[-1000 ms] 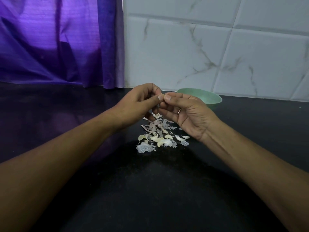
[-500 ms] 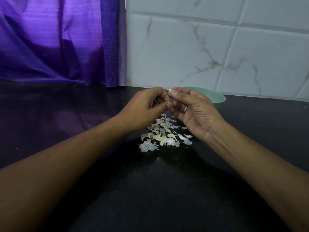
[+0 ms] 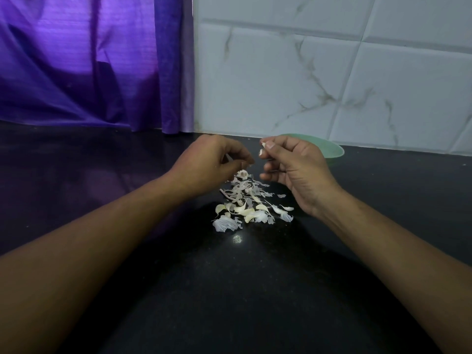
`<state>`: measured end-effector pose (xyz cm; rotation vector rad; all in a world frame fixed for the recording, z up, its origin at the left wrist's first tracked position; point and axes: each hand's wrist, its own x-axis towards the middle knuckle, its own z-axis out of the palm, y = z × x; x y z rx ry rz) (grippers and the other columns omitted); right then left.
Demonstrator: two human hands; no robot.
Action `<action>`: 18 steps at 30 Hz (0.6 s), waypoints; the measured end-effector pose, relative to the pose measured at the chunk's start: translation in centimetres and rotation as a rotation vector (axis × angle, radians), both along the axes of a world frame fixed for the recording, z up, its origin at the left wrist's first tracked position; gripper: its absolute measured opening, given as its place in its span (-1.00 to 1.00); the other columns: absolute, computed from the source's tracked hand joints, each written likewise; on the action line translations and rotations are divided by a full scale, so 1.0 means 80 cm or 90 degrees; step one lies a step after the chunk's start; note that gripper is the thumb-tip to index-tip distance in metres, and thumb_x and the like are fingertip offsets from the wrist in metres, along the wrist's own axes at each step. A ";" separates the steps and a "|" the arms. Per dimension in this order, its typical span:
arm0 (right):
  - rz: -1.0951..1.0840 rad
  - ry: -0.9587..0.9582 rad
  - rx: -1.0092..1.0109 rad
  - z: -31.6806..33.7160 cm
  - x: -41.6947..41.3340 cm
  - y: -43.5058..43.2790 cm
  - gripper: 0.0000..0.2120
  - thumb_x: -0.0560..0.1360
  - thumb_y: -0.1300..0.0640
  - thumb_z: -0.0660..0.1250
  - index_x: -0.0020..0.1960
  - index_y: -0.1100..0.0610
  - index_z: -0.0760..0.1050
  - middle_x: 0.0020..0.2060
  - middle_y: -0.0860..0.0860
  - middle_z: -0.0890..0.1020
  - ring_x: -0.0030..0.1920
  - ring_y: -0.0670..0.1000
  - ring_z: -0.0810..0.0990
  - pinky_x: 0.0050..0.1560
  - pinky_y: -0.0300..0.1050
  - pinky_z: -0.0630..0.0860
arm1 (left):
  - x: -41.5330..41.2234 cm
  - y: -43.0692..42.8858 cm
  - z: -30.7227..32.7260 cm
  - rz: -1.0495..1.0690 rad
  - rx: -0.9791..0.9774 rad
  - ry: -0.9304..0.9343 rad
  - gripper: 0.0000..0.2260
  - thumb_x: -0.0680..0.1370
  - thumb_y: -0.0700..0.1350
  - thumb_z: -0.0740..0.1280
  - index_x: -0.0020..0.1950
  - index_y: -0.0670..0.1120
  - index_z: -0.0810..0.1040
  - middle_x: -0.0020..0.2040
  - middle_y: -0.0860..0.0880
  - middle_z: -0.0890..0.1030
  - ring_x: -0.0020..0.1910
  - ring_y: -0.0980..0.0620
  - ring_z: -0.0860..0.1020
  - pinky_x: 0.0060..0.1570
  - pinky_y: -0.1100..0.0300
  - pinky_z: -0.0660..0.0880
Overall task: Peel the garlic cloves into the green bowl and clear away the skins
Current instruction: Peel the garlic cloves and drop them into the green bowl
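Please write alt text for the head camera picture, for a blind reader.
Over a pile of garlic skins on a black counter, the right hand pinches a small garlic clove while the curled left hand hovers close beside it. A green bowl stands behind the right hand, near a white tiled wall and purple curtain.

Skin pile mid-counter, green bowl behind right hand, bare counter left

purple curtain, marbled wall tiles, black countertop
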<state>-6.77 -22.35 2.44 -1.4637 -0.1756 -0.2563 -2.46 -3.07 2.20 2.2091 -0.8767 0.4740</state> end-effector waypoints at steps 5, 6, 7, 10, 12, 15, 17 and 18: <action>0.024 -0.003 -0.021 -0.001 -0.003 0.000 -0.93 0.54 0.31 0.45 0.01 0.22 0.60 -0.16 0.14 0.66 -0.33 -0.03 0.58 -0.29 -0.12 0.65 | 0.002 0.003 -0.001 0.017 0.012 -0.011 -0.87 0.48 -0.13 0.56 -0.09 0.08 0.68 -0.20 0.15 0.69 -0.28 0.19 0.64 -0.16 0.00 0.62; 0.024 -0.004 -0.019 0.000 -0.003 -0.001 -0.91 0.52 0.33 0.46 -0.01 0.21 0.59 -0.17 0.14 0.65 -0.33 -0.03 0.58 -0.30 -0.12 0.65 | 0.003 0.003 -0.001 0.020 0.008 -0.008 -0.87 0.47 -0.10 0.58 -0.10 0.08 0.68 -0.21 0.15 0.69 -0.28 0.21 0.63 -0.16 0.00 0.62; 0.024 -0.004 -0.018 0.000 -0.003 -0.002 -0.89 0.51 0.34 0.48 -0.02 0.21 0.58 -0.20 0.12 0.64 -0.34 -0.02 0.58 -0.30 -0.13 0.65 | 0.003 0.003 -0.001 0.023 0.007 -0.006 -0.88 0.46 -0.07 0.59 -0.11 0.07 0.68 -0.23 0.15 0.69 -0.29 0.22 0.62 -0.16 0.01 0.63; 0.026 -0.009 -0.027 -0.001 -0.001 -0.004 -0.86 0.49 0.35 0.50 -0.03 0.21 0.57 -0.28 0.05 0.62 -0.36 -0.02 0.57 -0.31 -0.13 0.65 | 0.005 0.003 0.000 0.025 0.014 -0.003 -0.97 0.52 -0.02 0.55 -0.08 0.09 0.73 -0.28 0.21 0.67 -0.31 0.25 0.61 -0.17 0.07 0.61; 0.026 -0.016 -0.045 -0.002 0.000 -0.004 -0.89 0.51 0.32 0.49 -0.03 0.22 0.57 -0.27 0.08 0.63 -0.37 -0.01 0.57 -0.31 -0.12 0.66 | 0.004 0.001 -0.001 0.026 0.022 -0.006 -0.94 0.57 -0.04 0.48 0.01 0.08 0.75 -0.30 0.25 0.63 -0.33 0.27 0.59 -0.20 0.15 0.57; 0.019 -0.030 -0.085 -0.005 0.001 -0.005 -0.96 0.57 0.27 0.44 0.00 0.25 0.60 -0.27 0.08 0.66 -0.38 -0.02 0.57 -0.29 -0.09 0.66 | 0.002 0.000 -0.001 0.027 0.036 -0.006 -0.87 0.57 -0.12 0.47 0.03 0.09 0.75 -0.22 0.23 0.66 -0.29 0.24 0.61 -0.17 0.13 0.59; 0.013 -0.033 -0.102 -0.007 0.001 -0.005 -0.93 0.60 0.25 0.41 0.05 0.25 0.63 -0.26 0.07 0.66 -0.38 -0.03 0.58 -0.28 -0.09 0.66 | 0.001 0.001 -0.001 0.029 0.041 -0.003 -0.84 0.54 -0.17 0.48 -0.01 0.12 0.74 -0.17 0.19 0.69 -0.26 0.21 0.63 -0.13 0.06 0.62; 0.010 -0.034 -0.108 -0.007 0.001 -0.006 -0.92 0.61 0.25 0.40 0.07 0.24 0.63 -0.26 0.07 0.66 -0.38 -0.03 0.58 -0.28 -0.08 0.66 | 0.001 0.001 0.000 0.031 0.042 -0.004 -0.84 0.54 -0.17 0.49 -0.03 0.12 0.74 -0.18 0.19 0.69 -0.26 0.21 0.63 -0.12 0.05 0.63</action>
